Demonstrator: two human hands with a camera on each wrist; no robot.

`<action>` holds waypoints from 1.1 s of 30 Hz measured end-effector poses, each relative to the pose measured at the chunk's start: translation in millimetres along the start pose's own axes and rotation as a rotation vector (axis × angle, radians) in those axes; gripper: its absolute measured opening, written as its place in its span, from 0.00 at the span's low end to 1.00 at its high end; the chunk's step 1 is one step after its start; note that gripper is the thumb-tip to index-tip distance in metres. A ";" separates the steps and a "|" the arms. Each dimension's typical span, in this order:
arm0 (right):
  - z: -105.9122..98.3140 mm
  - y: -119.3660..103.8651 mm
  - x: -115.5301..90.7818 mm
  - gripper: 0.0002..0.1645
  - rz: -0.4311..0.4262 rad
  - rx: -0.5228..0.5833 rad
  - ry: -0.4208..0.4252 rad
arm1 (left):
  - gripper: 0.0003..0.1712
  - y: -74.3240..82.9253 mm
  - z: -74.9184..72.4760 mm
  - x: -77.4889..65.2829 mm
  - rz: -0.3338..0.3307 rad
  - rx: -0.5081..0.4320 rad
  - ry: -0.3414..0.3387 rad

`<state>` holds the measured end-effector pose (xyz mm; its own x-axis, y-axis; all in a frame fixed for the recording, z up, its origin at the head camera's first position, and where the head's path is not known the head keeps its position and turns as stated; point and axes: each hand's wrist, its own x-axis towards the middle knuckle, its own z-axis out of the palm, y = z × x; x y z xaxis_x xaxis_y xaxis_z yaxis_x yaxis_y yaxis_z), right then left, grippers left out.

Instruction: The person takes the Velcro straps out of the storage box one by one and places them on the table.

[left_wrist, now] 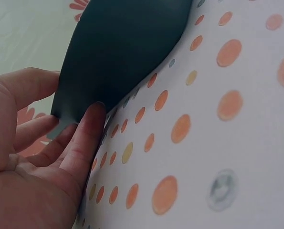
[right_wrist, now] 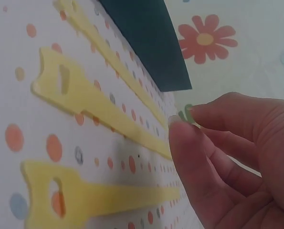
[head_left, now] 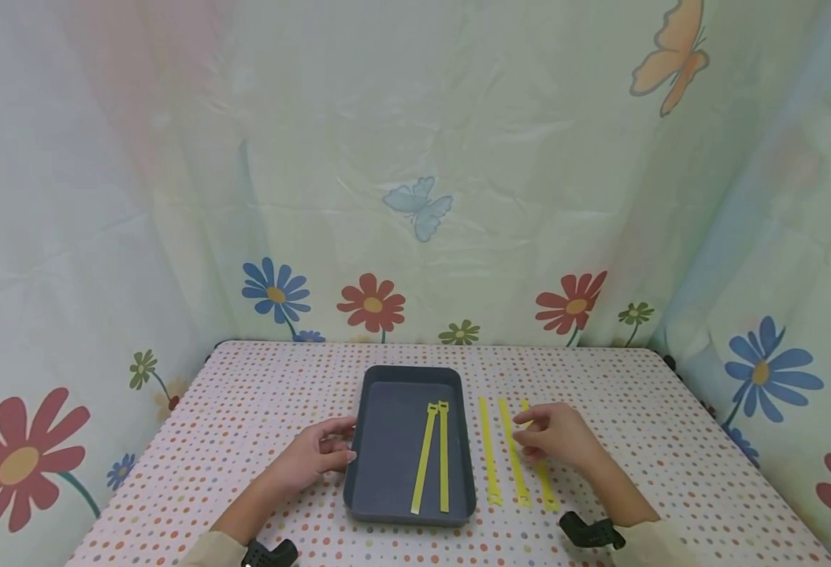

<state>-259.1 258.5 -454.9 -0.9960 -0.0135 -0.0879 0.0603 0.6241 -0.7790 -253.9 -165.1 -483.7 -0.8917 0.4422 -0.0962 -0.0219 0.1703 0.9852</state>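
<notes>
A dark grey rectangular tray lies on the table, two yellow slotted cable straps resting inside toward its right side. My left hand is at the tray's left wall, fingers relaxed; in the left wrist view the thumb lies against the outer wall. Three more yellow straps lie side by side to the right of the tray, slotted heads toward me. Over the rightmost strap hovers my right hand, fingers loosely bent. In the right wrist view, its thumb and fingertips are close together with no strap between them.
A white cloth with coloured dots covers the table. Behind it hangs a pale curtain printed with flowers and butterflies, which also runs along both sides. Each wrist wears a black strap-on device.
</notes>
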 end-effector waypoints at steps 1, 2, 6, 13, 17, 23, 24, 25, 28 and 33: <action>1.3 -1.1 0.3 0.18 -0.005 0.007 0.000 | 0.40 0.0 0.0 0.1 0.001 -0.001 -0.002; 2.6 -2.1 0.7 0.17 -0.009 0.015 0.000 | 0.40 0.1 -0.1 0.5 0.000 -0.002 -0.003; 6.3 -6.9 0.9 0.17 -0.045 0.027 -0.016 | 0.41 -0.5 -0.5 1.0 0.005 -0.002 -0.010; 11.8 -18.2 2.6 0.14 -0.068 0.042 -0.036 | 0.40 1.0 0.3 0.2 0.008 0.009 -0.010; 16.8 -25.2 4.1 0.13 -0.077 0.059 -0.043 | 0.39 2.0 0.6 -0.5 0.006 0.012 -0.011; 22.2 -32.6 7.4 0.15 -0.160 0.106 -0.094 | 0.40 1.9 0.3 -1.0 0.008 0.014 -0.012; 23.2 -33.7 8.0 0.15 -0.176 0.107 -0.104 | 0.40 1.8 0.3 -0.9 0.008 0.015 -0.013; 24.3 -34.8 8.4 0.15 -0.188 0.108 -0.111 | 0.40 1.6 0.2 -0.8 0.008 0.016 -0.013; 28.0 -38.2 9.5 0.16 -0.223 0.114 -0.130 | 0.40 1.1 -0.2 -0.7 0.005 0.019 -0.012; 32.7 -45.9 10.0 0.17 -0.289 0.134 -0.183 | 0.40 1.5 -0.6 -0.6 0.001 0.018 -0.012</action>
<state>-269.7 204.2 -440.4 -0.9459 -0.3209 0.0475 -0.2014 0.4661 -0.8615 -253.7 -165.6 -482.0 -0.8861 0.4531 -0.0972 -0.0129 0.1856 0.9825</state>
